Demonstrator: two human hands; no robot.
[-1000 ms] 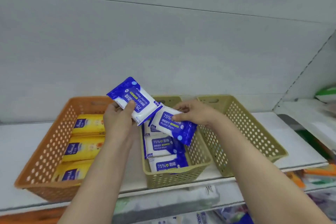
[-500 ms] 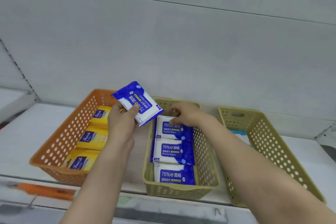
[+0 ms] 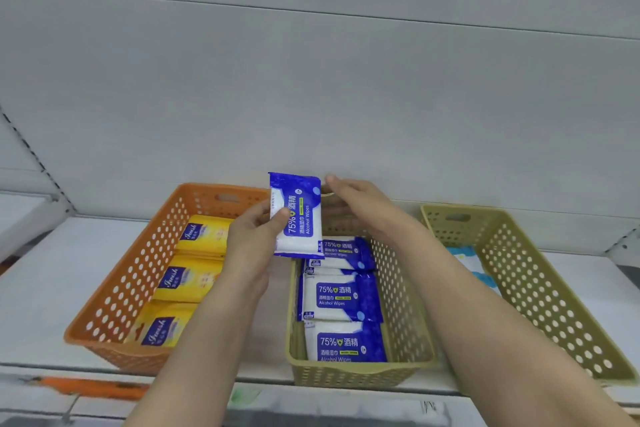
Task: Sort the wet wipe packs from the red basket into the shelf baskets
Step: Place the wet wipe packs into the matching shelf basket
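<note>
My left hand [image 3: 254,236] grips a blue pack [image 3: 296,215] upright for the middle basket [image 3: 403,315]; my right hand [image 3: 360,204] hovers, fingers loose, ready to take it.

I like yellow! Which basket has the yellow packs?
The orange basket on the left. The two olive baskets don't have any.

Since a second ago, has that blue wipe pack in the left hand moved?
Yes. The blue wipe pack turned upright and shifted right, now over the middle olive basket's back-left corner.
</note>
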